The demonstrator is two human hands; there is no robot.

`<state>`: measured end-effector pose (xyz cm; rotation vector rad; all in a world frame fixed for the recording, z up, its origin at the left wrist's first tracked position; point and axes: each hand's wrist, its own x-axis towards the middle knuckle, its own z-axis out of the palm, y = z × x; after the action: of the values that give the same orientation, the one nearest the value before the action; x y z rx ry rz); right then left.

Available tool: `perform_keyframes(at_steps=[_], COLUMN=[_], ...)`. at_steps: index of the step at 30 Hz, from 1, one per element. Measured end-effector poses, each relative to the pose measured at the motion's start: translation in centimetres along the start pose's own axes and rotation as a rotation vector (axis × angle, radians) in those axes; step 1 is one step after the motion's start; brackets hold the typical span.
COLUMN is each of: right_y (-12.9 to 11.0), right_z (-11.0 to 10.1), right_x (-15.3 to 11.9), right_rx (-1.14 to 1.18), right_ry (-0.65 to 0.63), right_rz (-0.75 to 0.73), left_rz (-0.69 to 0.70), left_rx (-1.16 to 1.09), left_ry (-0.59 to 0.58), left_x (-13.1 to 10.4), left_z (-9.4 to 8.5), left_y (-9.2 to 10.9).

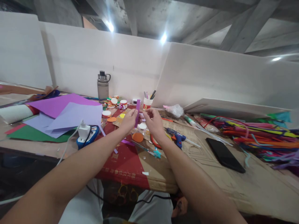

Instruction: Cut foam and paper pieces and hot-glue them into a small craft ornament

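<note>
Your left hand [129,120] is closed to a pinch on the purple paper strip [138,107], thumb against fingers, and the strip stands nearly upright above the counter [48,150]. Your right hand [154,122] is just beside it, part open with its fingers curled; you can't tell from this view whether its fingertips also have hold of the strip.

As for how far the work has got, the strip is already a narrow piece and looks flat, with no glued join or fold that shows. Below your hands, a white round piece [142,126] and an orange disc [137,137] lie loose, apart from the strip. Farther back, near the bottle [103,87], small round pieces with white tops [114,100] look further along, though they are too small to judge as finished. The purple sheet [62,102] at your left lies wide and flat, and the blue glue gun [178,138] rests to the right, with neither of your 2 hands on it
</note>
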<state>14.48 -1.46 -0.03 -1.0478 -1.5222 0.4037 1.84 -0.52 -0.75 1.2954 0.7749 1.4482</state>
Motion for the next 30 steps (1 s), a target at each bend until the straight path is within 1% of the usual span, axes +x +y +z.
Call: perform_keyframes(at_steps=[2,5,7,9,12,14,19,24,27,30], right_y=[0.2,0.4,0.4,0.2,-0.2,-0.3,0.2,0.9,1.0,1.0], right_z=[-0.3,-0.6,-0.8,-1.1,-1.4,-1.5,-1.4,-1.3,-1.4,-1.4], right_x=[0.4,0.8,0.8,0.8,0.9,1.0,1.3,1.5,1.6,1.6], right_rx=[0.066,0.236,0.314,0.326,0.298,0.309,0.417,0.500,0.527,0.551], right_ry=[0.009,-0.048,-0.071,-0.053,0.006,0.028,0.059,0.057,0.050,0.048], right_rz=[0.026,0.095,0.135,0.153,0.158,0.175,0.226,0.241,0.253,0.257], left_rz=[-0.012,-0.038,-0.059,-0.104,-0.221,-0.262,-0.244,-0.326,-0.351,-0.320], left_rx=[0.111,0.264,0.306,0.284,0.223,0.211,0.136,-0.035,-0.045,-0.030], left_ry=[-0.057,-0.171,-0.239,-0.269,-0.271,-0.272,-0.309,-0.389,-0.395,-0.405], left_x=[-0.4,-0.9,-1.0,-1.0,-1.1,-1.1,-1.2,-1.3,-1.2,-1.1], left_z=[0.3,0.9,1.2,1.4,1.4,1.3,0.9,0.9,0.8,0.6], left_y=[0.4,0.7,0.7,0.7,0.8,1.0,1.2,1.3,1.5,1.6])
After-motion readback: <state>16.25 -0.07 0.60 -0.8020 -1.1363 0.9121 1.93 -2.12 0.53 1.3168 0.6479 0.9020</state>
